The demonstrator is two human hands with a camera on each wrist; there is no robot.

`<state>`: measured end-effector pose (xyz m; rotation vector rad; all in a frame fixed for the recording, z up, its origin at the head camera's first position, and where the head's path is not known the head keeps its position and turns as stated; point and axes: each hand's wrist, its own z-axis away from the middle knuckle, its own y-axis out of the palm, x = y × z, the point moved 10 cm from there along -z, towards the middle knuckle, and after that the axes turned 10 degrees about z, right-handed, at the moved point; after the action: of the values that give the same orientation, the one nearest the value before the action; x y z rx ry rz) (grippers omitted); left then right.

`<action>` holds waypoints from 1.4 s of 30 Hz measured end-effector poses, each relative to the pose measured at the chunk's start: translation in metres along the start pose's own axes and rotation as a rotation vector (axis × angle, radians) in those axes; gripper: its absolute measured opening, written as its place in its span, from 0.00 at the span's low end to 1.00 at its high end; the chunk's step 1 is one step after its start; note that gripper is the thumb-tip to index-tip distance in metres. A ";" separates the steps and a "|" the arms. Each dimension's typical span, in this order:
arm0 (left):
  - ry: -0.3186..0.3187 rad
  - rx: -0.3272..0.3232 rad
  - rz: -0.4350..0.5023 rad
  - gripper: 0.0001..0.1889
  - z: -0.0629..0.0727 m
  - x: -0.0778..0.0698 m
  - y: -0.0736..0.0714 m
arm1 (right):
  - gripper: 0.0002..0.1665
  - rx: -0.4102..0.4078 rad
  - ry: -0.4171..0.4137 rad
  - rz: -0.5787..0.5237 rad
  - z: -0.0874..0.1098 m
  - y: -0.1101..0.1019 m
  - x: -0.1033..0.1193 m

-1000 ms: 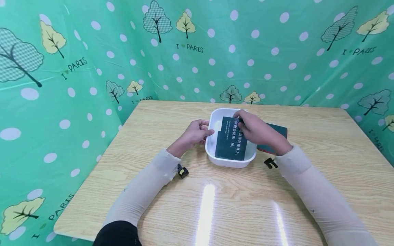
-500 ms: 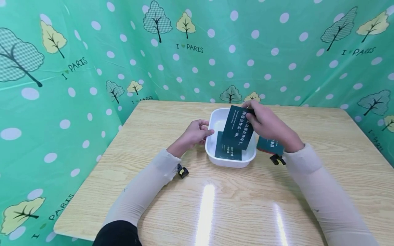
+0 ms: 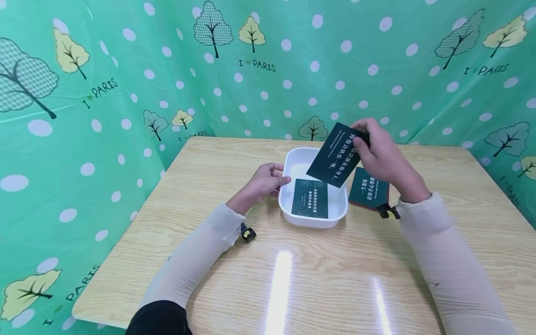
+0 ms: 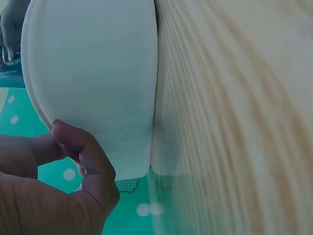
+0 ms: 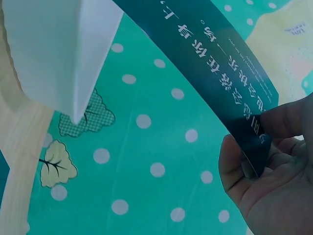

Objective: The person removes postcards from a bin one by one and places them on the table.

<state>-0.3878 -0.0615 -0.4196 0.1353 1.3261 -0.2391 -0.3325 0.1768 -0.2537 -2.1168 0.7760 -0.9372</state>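
Note:
My right hand [image 3: 378, 149] pinches the top end of a dark green card [image 3: 337, 153] printed with white characters. The card hangs tilted over the right rim of a white plastic tub [image 3: 291, 211]. In the right wrist view the same card [image 5: 205, 58] bends slightly between thumb and fingers. Inside the tub lies another dark green card [image 3: 310, 199], flat on the bottom. My left hand [image 3: 265, 181] grips the tub's left rim; in the left wrist view its thumb and fingers [image 4: 93, 161] are at that rim. Right of the tub, several stacked green cards [image 3: 368, 188] lie on the table.
The tub stands on a light wood table [image 3: 209, 279]. A green polka-dot curtain [image 3: 268, 70] hangs behind the table and along its left side. Black wrist mounts [image 3: 248, 233] sit at both wrists.
My right hand has lifted the card up out of the tub and to the right, tilting it. The card beneath it is now uncovered. My left hand has stayed on the rim.

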 end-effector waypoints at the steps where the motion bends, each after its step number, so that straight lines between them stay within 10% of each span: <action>1: -0.001 0.001 0.000 0.25 0.000 0.000 0.000 | 0.16 -0.007 0.005 -0.002 0.000 -0.003 -0.001; 22: -0.015 0.003 -0.003 0.24 0.003 -0.001 -0.001 | 0.18 -0.056 0.141 0.044 0.009 -0.044 -0.039; 42: -0.004 0.000 -0.014 0.23 0.002 0.000 -0.001 | 0.21 0.167 0.309 0.129 0.015 -0.026 -0.092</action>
<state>-0.3863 -0.0631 -0.4196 0.1248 1.3233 -0.2513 -0.3666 0.2650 -0.2763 -1.7790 0.9392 -1.2301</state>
